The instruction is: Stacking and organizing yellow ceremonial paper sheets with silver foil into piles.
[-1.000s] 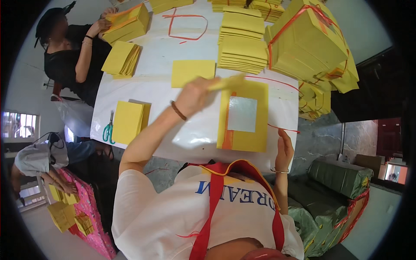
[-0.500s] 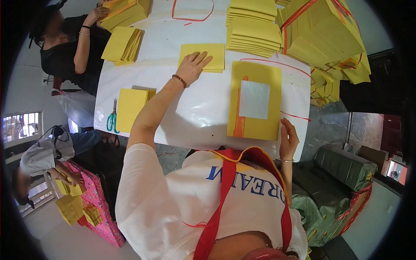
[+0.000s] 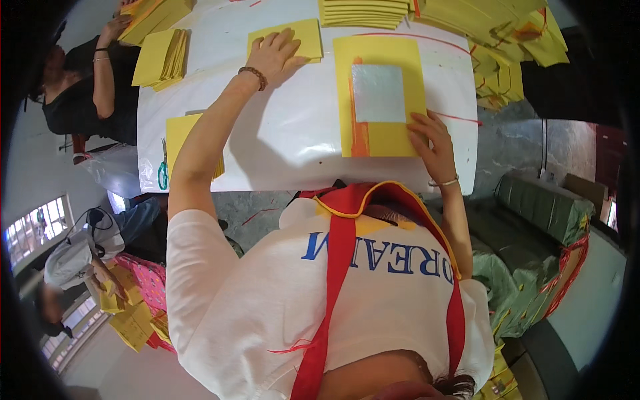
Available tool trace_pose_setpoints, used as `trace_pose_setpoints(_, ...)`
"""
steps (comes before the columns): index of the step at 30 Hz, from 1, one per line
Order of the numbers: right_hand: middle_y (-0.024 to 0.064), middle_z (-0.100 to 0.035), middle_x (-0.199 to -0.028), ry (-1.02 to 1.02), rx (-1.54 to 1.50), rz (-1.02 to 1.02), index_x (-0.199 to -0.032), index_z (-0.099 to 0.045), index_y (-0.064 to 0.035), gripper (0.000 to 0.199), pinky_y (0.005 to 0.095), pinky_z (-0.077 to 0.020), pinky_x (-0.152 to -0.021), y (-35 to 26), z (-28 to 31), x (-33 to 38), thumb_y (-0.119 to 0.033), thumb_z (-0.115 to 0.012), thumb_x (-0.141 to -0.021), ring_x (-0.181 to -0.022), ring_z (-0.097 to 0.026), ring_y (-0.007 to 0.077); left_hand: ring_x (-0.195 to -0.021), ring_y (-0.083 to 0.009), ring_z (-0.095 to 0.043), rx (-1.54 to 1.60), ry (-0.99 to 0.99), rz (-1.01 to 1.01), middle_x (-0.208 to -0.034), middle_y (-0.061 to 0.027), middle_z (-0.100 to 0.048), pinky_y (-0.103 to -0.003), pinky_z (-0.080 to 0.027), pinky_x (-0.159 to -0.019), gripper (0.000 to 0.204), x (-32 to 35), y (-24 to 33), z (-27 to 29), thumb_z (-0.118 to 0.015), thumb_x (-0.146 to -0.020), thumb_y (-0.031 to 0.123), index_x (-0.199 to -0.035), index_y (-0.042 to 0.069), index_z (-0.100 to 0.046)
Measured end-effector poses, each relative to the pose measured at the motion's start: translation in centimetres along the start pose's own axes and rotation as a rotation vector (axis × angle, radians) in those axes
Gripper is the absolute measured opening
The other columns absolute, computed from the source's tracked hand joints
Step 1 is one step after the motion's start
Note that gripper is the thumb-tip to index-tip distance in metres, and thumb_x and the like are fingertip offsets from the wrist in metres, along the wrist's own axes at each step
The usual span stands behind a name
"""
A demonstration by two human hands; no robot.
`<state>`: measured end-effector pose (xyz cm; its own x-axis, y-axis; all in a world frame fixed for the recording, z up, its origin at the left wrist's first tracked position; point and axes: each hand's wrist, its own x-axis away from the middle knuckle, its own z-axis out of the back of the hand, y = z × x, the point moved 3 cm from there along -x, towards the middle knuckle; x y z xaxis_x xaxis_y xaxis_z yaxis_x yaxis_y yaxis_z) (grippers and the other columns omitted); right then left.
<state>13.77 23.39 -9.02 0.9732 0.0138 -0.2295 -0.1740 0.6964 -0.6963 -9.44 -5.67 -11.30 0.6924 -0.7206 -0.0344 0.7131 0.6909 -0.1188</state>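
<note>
My left hand lies flat, fingers stretched, on a yellow folded paper piece at the table's far middle. To the right lies a large yellow sheet with an orange strip and a silvery-white square on it. At this sheet's right edge, my right hand touches it with bent, parted fingers. A yellow stack and green-handled scissors lie by my left forearm, which partly covers the stack.
Yellow stacks rise at the far side, with strapped bundles at the right. Red straps lie on the white table. Far left, a person's hand is on a yellow stack; another person handles yellow pieces lower left.
The view has tilted, so the table sits higher in the picture. My right hand has come from beside the large yellow sheet onto its right edge. My left hand stays on the folded piece.
</note>
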Motion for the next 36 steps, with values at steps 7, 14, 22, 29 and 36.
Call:
trace_pose_setpoints(7,0.0092,-0.057,-0.117,0.023,-0.136,-0.066,-0.099,-0.065,-0.0044,0.018,0.0329,-0.0359,-0.097,0.8,-0.6,0.3,-0.008,-0.057,-0.083,-0.119,-0.045,0.0267,-0.092,-0.0285,-0.053,0.614,0.108,-0.443,-0.103,-0.0125,-0.057,-0.037,-0.042,-0.075,0.032,3.8,13.6,6.9,-0.064,-0.075,0.021,-0.102,0.005,-0.06)
trace_pose_setpoints(14,0.0095,-0.059,-0.112,0.046,-0.42,-0.215,-0.096,-0.066,-0.0027,0.02,0.0293,-0.0402,-0.09,1.2,-1.0,0.6,-0.017,-0.053,-0.088,-0.109,-0.051,0.0211,-0.092,-0.0262,-0.052,0.635,0.103,-0.422,-0.099,-0.0091,-0.055,-0.034,-0.044,-0.075,0.042,6.1,15.8,7.2,-0.071,-0.069,0.024,-0.105,0.006,-0.058)
trace_pose_setpoints(22,0.0112,-0.057,-0.116,0.037,-0.607,-0.27,-0.096,-0.065,0.0003,0.041,0.0311,-0.0323,-0.098,2.0,-0.9,0.7,-0.03,-0.038,-0.095,-0.113,-0.048,0.0223,-0.074,-0.024,-0.062,1.154,-0.33,-0.23,-0.084,-0.0116,-0.064,-0.032,-0.048,-0.069,0.019,4.2,14.4,6.1,-0.061,-0.082,0.019,-0.09,0.002,-0.064)
trace_pose_setpoints(29,0.0127,-0.056,-0.118,0.033,-0.603,-0.256,-0.096,-0.064,0.0012,0.046,0.0323,-0.0306,-0.099,2.1,-1.0,0.6,-0.031,-0.032,-0.096,-0.114,-0.047,0.0238,-0.077,-0.0175,-0.06,1.245,-0.438,-0.225,-0.083,-0.0096,-0.064,-0.029,-0.047,-0.07,0.02,2.8,13.5,4.9,-0.06,-0.085,0.02,-0.09,0.001,-0.065)
trace_pose_setpoints(36,0.0129,-0.055,-0.119,0.038,-0.662,-0.268,-0.098,-0.064,0.0005,0.052,0.033,-0.0282,-0.101,2.1,-1.1,0.7,-0.033,-0.025,-0.096,-0.116,-0.046,0.0245,-0.079,-0.0072,-0.055,1.225,-0.58,-0.164,-0.082,-0.0029,-0.064,-0.023,-0.045,-0.073,0.019,2.2,13.3,5.5,-0.061,-0.084,0.015,-0.094,0.0,-0.065)
